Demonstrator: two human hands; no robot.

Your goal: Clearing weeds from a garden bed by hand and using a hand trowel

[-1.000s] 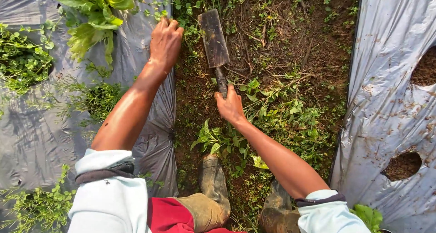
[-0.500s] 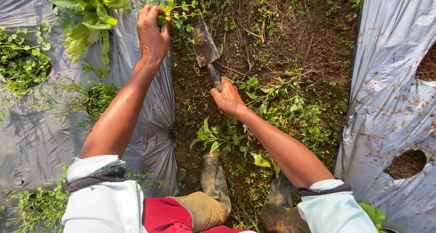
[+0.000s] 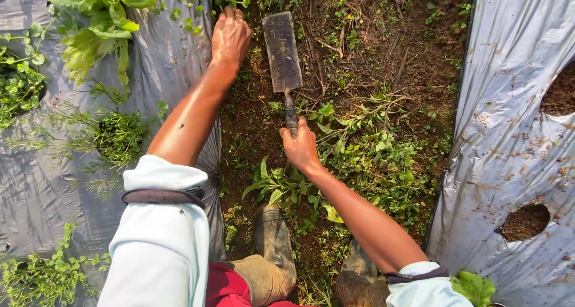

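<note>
No packages, labels or signs to be seen here, just grey plastic mulch sheeting laid along the left bed and a second mulch sheet on the right, both dirt-smeared, with round planting holes cut into the right one. The flat-bladed hand hoe is found in the weedy furrow between the two sheets, its long axis running nearly straight up the view, tilted a touch left at the top; the rectangular dark blade is pointed away from the body and the thin handle is aimed back toward it. The handle end is wrapped by the right hand, grip pressed together around it, thumb lying along the shaft, forearm stretched out from a pale rolled-up sleeve. The left hand is reached further forward, just beside the blade's left edge, fingers curled down into the weeds at the sheet's edge; whether a stem is actually pinched can't be told. Leafy green plants are seen growing through the left sheet, and muddy boots are planted in the furrow below.
</note>
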